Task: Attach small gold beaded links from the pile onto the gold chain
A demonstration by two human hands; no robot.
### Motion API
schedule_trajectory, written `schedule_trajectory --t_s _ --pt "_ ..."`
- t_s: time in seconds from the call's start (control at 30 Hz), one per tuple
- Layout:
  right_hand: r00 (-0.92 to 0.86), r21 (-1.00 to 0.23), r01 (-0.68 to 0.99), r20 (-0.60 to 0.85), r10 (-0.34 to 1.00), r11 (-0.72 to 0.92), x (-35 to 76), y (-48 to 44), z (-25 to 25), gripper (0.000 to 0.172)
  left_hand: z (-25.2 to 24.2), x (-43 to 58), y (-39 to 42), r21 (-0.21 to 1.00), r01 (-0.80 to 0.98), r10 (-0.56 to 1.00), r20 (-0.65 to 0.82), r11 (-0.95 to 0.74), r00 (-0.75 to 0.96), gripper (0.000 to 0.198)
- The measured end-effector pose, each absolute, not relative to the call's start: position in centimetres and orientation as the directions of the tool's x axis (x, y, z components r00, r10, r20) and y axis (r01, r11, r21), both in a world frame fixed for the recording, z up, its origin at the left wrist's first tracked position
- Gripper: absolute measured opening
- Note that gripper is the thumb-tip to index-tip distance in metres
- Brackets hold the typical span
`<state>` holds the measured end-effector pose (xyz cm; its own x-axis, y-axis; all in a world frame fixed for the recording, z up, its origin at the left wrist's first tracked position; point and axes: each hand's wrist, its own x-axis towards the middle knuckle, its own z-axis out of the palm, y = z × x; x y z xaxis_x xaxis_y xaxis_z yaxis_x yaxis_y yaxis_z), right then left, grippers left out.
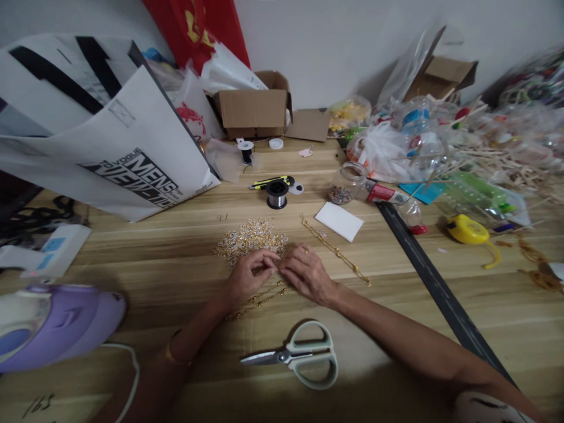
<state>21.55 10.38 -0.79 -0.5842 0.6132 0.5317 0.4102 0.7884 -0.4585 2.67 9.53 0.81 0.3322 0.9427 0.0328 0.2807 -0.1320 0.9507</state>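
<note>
My left hand (247,276) and my right hand (306,273) meet fingertip to fingertip on the wooden table (132,264), both pinched on something small that I cannot make out. Right behind them lies a heap of small gold and clear beads (251,238). A gold chain (337,252) runs diagonally past my right hand, and more gold chain (258,299) lies under my left wrist. Grey-handled scissors (304,356) lie shut in front of my arms.
A spool of wire (277,193), a yellow knife (268,183), a bead jar (346,183) and a white card (339,221) lie behind. A big white bag (110,135) fills the left, cardboard boxes (253,108) the back, a purple iron (53,323) the near left, sticks and bags (484,147) the right.
</note>
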Motion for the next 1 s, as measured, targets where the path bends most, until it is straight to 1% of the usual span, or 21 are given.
schedule_trajectory --t_s 0.23,0.67,0.8,0.9,1.0 --pt "-0.570 -0.475 0.393 0.546 0.614 0.787 21.5 10.5 -1.0 0.009 0.7 2.7 9.6 0.948 0.287 0.941 0.037 -0.141 0.337 0.017" --pt "-0.589 -0.453 0.405 0.535 0.605 0.794 21.5 10.4 -0.7 0.010 0.5 2.6 9.6 0.943 0.285 0.939 0.068 -0.171 0.337 0.017" --pt "-0.582 -0.431 0.406 0.558 0.592 0.806 21.5 10.4 -0.5 0.011 0.8 2.5 9.7 0.938 0.295 0.938 0.076 -0.183 0.339 0.018" --pt "-0.562 -0.424 0.419 0.573 0.597 0.803 21.5 10.4 -0.6 0.011 1.0 2.2 9.9 0.927 0.325 0.950 0.085 -0.186 0.299 0.017" --pt "-0.555 -0.431 0.422 0.573 0.603 0.798 21.5 10.4 -0.7 0.010 1.2 1.6 10.3 0.926 0.344 0.974 0.088 -0.157 0.207 0.015"
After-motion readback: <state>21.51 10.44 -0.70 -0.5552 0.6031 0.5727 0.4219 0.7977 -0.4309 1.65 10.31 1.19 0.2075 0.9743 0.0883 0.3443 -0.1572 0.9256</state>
